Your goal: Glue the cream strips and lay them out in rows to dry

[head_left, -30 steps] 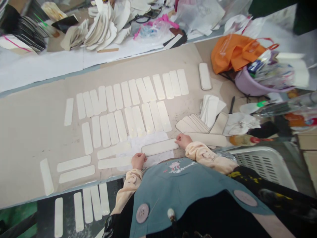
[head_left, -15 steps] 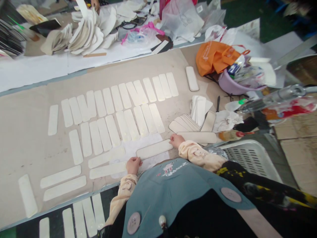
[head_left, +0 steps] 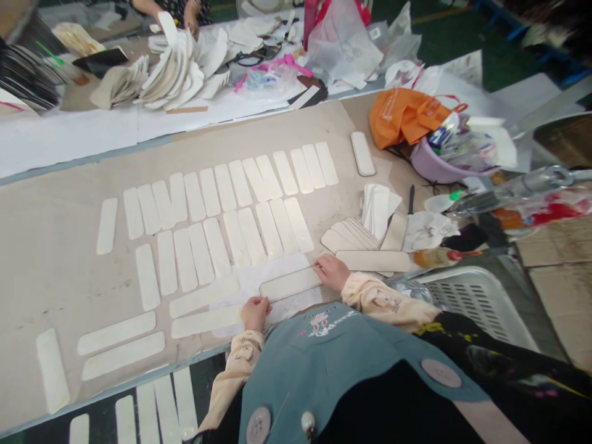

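Observation:
A long cream strip with rounded ends and a dark edge (head_left: 290, 283) lies slantwise in front of me, over a white paper sheet (head_left: 252, 275). My left hand (head_left: 255, 313) pinches its left end with closed fingers. At the strip's right end my right hand (head_left: 332, 271) is closed on the edge, the fingertips curled over it. Just beyond that hand lie a similar dark-edged strip (head_left: 372, 261) and a fanned stack of such pieces (head_left: 349, 237). Left of my hands, pale strips (head_left: 206, 322) rest on the brown table covering.
Rows of pale strips (head_left: 240, 234) cover the middle of the table (head_left: 55, 246). At right stand a lilac basin (head_left: 428, 163), an orange bag (head_left: 400, 117), a glue bottle (head_left: 435, 257) and a white plastic basket (head_left: 467, 296). Across the table, a person's hand (head_left: 190, 17) is near piled pale pieces.
The camera view has shifted slightly, so everything sits a little lower and to the right. My right hand's fingers have moved further over the strip's right end. My left hand keeps its hold.

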The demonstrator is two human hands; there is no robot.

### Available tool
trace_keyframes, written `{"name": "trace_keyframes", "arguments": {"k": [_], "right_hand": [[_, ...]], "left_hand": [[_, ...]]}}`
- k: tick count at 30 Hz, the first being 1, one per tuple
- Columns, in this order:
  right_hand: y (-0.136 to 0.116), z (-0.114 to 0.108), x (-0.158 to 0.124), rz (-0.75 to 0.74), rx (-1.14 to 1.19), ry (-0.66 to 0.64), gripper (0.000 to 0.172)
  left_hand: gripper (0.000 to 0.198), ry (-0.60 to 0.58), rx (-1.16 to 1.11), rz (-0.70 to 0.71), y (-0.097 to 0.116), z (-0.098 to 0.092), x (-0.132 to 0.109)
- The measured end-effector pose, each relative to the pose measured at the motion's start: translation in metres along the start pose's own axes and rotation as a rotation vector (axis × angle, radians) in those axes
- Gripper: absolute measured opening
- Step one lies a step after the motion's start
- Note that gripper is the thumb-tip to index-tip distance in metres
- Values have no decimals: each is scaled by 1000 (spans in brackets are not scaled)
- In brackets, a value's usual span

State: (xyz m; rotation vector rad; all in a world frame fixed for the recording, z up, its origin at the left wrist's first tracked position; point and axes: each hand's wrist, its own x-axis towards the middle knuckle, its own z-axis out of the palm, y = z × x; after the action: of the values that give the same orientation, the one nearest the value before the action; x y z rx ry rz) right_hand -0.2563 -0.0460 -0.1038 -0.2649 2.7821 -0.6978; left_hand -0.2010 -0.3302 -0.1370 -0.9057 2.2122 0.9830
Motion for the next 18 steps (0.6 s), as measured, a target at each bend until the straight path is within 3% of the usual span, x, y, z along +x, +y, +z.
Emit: {"name": "trace_keyframes", "arguments": {"k": [2,4,7,10,12,18], "right_hand": [[-20,14,1,-355,63,27,25],[-41,35,6,-663,80,-26,35],[-60,68,15,-928,-14,-146,52],[-53,86,19,-971,-121,-208,58],[-36,86,15,-946,-157,-221,61],[23,49,-8,-608,-165,-216,75]], "left_hand": [[26,-2,22,13,1,-1,-2],[27,2,47,25,2,-2,-2],[27,-3,51,37,3,-3,-1],[27,-9,64,43,2,-3,0],[28,-3,83,46,1,-3,1],[26,23,84,35,5,0,-4]]}}
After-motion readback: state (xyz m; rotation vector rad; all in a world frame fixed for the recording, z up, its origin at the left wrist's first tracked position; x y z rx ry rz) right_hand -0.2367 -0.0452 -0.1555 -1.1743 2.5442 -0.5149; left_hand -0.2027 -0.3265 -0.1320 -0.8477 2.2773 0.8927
